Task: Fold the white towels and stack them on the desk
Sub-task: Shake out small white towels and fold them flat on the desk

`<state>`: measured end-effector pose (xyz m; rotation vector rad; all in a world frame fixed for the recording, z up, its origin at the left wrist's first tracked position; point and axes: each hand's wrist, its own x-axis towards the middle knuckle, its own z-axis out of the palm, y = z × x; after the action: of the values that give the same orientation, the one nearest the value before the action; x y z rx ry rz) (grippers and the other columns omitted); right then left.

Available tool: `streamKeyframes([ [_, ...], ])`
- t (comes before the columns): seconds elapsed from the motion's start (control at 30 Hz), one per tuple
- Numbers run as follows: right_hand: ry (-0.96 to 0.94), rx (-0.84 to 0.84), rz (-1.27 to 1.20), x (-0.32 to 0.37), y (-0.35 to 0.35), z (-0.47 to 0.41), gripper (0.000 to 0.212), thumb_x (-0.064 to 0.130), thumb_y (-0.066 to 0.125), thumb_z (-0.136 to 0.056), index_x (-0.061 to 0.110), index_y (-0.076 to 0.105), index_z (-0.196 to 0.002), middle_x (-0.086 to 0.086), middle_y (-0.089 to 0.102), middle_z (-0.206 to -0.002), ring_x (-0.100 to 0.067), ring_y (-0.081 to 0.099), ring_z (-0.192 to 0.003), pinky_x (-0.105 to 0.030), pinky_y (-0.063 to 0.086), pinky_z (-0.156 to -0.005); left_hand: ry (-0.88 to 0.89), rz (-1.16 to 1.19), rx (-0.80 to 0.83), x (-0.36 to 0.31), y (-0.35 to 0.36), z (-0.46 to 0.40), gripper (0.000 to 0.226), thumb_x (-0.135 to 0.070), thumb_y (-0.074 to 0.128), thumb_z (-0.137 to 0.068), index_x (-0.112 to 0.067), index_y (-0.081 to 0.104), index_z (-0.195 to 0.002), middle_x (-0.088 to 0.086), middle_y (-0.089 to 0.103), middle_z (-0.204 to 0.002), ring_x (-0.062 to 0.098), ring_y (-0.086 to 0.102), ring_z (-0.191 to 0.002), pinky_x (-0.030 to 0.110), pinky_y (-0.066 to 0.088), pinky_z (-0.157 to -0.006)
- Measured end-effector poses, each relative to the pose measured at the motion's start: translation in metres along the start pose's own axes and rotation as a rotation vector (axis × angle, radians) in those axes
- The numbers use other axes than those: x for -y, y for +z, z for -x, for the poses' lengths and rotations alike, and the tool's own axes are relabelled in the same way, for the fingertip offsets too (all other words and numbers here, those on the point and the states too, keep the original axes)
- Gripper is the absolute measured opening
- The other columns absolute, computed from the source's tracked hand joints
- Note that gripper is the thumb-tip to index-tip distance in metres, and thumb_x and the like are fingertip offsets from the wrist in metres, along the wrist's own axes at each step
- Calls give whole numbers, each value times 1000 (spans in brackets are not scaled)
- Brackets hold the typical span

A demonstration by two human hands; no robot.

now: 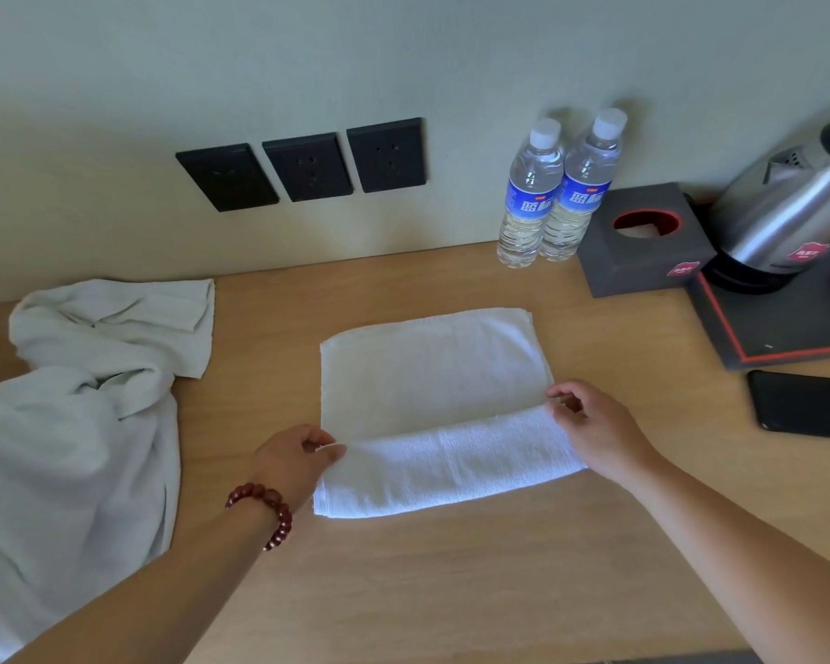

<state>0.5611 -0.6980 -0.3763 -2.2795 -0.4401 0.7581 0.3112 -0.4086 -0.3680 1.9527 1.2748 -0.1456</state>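
At far left on the surface (451, 567) lies a crumpled towel heap (82, 376). Mid-surface, the left hand (293, 460) pinches the folded white towel (432, 376) at its turned-over edge; the right hand (590, 424) has its grip pinching the opposite end.

Single head-worn wide-angle view, looking forward and down, close over the desk (403, 591), facing the wall (307, 64)
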Motion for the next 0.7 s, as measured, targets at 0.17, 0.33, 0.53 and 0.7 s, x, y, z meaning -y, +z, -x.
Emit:
streamKeyframes([
  [0.17, 32, 41, -50, -8, 3, 12, 23, 37, 69, -93, 34, 62, -115, 2, 68, -95, -14, 66, -80, -18, 45, -61, -41, 148, -77, 5, 0, 2, 11, -38, 78, -82, -30, 70, -82, 2, 70, -84, 21, 65, -80, 36, 54, -69],
  [0.33, 14, -31, -51, -10, 9, 13, 14, 24, 60, -99, 31, 64, -111, 7, 69, -90, -12, 65, -81, -13, 43, -58, -50, 153, -127, -19, -3, 2, 15, -41, 75, -84, -30, 66, -83, -3, 70, -83, 20, 65, -80, 28, 49, -61],
  [0.53, 3, -183, -134, -5, 21, 13, 13, 18, 52, -102, 26, 59, -109, -9, 66, -83, -28, 61, -74, -18, 40, -56, -37, 199, -171, -27, -6, 1, 13, -40, 74, -86, -31, 65, -89, -6, 68, -85, 17, 65, -79, 26, 48, -59],
  [0.7, 48, -265, -14, -9, 27, 7, 19, 23, 48, -104, 18, 59, -118, 11, 63, -82, -10, 61, -71, -27, 43, -58, -78, 175, -201, -17, -3, -9, 9, -34, 72, -88, -29, 65, -87, -6, 69, -82, 17, 67, -75, 30, 54, -62],
])
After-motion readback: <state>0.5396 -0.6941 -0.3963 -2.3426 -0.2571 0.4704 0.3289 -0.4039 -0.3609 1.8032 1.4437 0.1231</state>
